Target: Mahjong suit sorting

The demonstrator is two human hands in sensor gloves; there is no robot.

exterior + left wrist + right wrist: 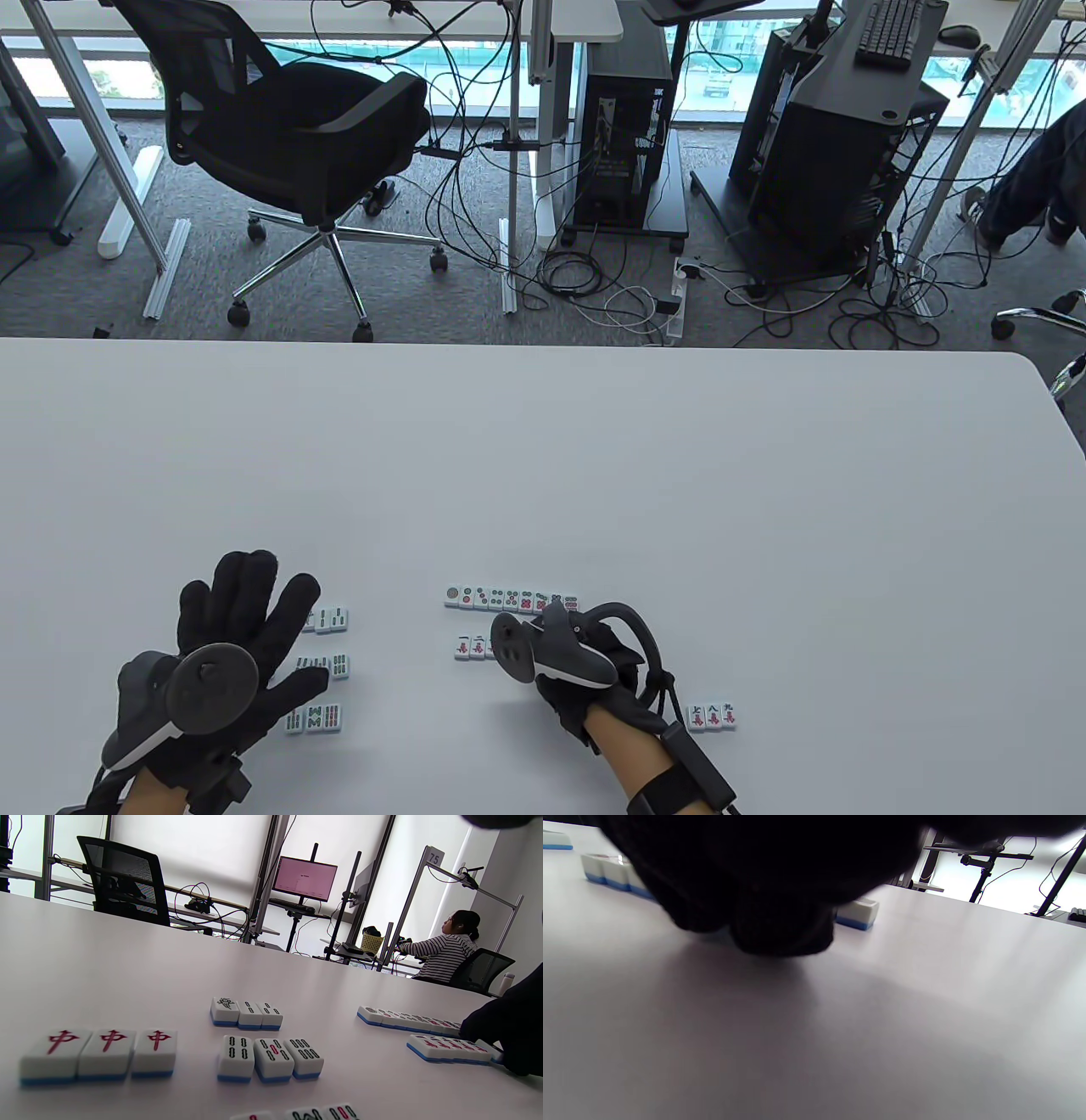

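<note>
Right now the left hand lies flat w/ fingers spread straight, gripping nothing, over the near-left part of the white table. Just right of its fingertips sit three short rows of bamboo tiles: far row, middle row, near row. Left wrist view also shows three red-character tiles side by side, left of the bamboo rows. Right hand is down at the characters row, fingers hidden under the tracker, so can't tell if it grips a tile. Long dots row lies just beyond it. Three more character tiles sit near-right of the wrist, apart from the rest.
</note>
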